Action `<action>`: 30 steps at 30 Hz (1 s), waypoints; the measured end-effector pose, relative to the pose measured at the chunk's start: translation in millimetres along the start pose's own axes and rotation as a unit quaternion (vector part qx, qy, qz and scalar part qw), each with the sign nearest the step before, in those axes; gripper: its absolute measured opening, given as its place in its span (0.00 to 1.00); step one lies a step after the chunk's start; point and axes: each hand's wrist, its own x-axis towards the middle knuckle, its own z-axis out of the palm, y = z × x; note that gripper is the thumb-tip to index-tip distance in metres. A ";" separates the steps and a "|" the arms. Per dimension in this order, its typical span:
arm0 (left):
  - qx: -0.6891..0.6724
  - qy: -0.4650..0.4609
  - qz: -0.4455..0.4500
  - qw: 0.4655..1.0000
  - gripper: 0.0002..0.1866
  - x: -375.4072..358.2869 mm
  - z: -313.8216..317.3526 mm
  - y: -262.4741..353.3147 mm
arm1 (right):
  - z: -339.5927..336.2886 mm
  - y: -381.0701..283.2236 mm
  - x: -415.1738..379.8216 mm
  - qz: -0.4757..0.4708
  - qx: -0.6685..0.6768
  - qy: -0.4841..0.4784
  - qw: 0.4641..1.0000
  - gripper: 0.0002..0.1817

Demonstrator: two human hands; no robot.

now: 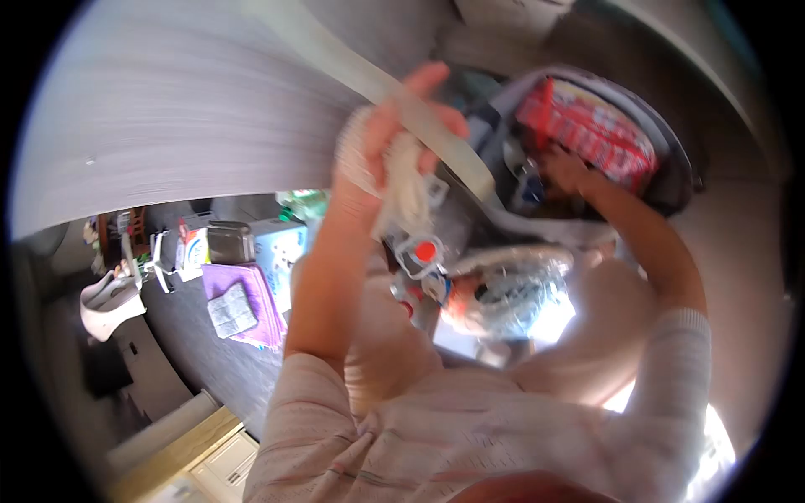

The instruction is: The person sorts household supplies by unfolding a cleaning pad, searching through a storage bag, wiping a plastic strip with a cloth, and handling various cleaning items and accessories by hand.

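Observation:
My left hand (pixel 387 138) is raised and blurred, with one finger sticking out and the others curled. A pale knitted or netted bundle (pixel 407 189) loops round it and hangs below the palm. Across the fingers runs a long pale edge strip (pixel 444 151) of a grey panel. My right hand (pixel 567 172) reaches into a dark-lined grey bag (pixel 579 77). Beside it in the bag lies a red printed package (pixel 591 130). Small dark and silvery items (pixel 530 184) sit near its fingertips, which are too blurred to show a hold.
Between my knees are a clear plastic-wrapped pack (pixel 511 293) and a container with a red cap (pixel 425 251). On the dark surface at left lie a purple cloth (pixel 264 306), a grey cloth (pixel 231 312), a metal container (pixel 231 243) and a green bottle (pixel 306 204).

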 end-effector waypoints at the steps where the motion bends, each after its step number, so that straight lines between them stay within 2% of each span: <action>1: -0.006 0.000 -0.008 1.000 0.35 -0.1 1.3 -0.7 | 5.1 1.5 -0.4 -0.012 -0.012 0.035 0.999 0.26; 8: -0.033 -0.040 -0.044 0.998 0.34 -7.4 10.5 1.1 | -2.2 -0.9 0.2 0.011 -0.013 -0.030 0.999 0.29; 14: -0.027 -0.074 -0.039 0.996 0.34 -7.5 7.3 -5.4 | -12.3 -7.5 -5.5 0.017 -0.013 -0.029 0.999 0.28; 20: -0.025 -0.063 -0.047 0.997 0.34 -6.5 7.0 -6.6 | -3.7 -1.6 -4.6 -0.002 0.001 -0.009 1.000 0.29; 23: -0.030 -0.057 -0.059 0.996 0.35 -5.3 7.8 -5.3 | -15.8 -8.3 -8.0 0.020 -0.019 -0.021 0.999 0.29; 25: -0.005 -0.101 -0.031 0.994 0.37 0.1 0.7 -5.4 | -11.1 -9.2 -6.3 0.034 -0.017 -0.027 0.999 0.28; 30: -0.051 -0.114 0.016 0.992 0.38 -1.4 -10.2 -3.0 | -14.5 -7.8 -7.8 0.011 0.005 -0.027 1.000 0.28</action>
